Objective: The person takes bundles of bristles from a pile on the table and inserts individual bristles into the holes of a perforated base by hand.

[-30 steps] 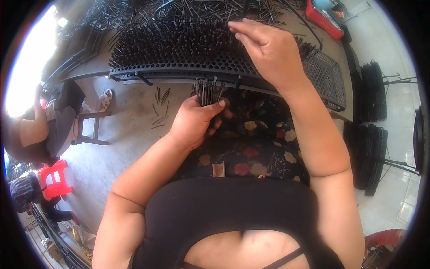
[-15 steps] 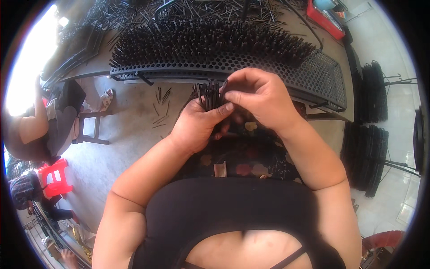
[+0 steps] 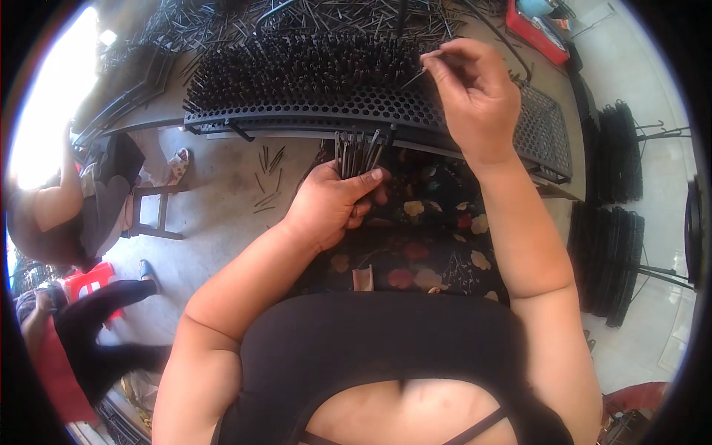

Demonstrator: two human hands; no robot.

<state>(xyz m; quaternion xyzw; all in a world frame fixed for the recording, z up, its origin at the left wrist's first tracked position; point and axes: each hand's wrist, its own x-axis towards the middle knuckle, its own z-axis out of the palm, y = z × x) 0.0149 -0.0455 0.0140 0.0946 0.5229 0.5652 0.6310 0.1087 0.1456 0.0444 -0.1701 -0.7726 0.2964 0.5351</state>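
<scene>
A bundle of thin dark metal rods stands upright in my left hand, whose fingers are wrapped round its lower part. My right hand is raised over the right part of a black perforated rack. Its thumb and forefinger pinch one thin rod, which slants down to the left toward the holes. Many dark rods stand packed in the rack's left and middle part. The right hand and forearm cover some of the holes.
Loose rods lie heaped behind the rack; a red tray sits at the far right. More rods are scattered on the floor. Two other people, one seated and one in dark trousers, are at left near a red stool.
My right hand has moved from the bundle up and right to the rack, carrying one rod. My left hand stays with the bundle. At lower left, a person has stepped in beside the red stool.
</scene>
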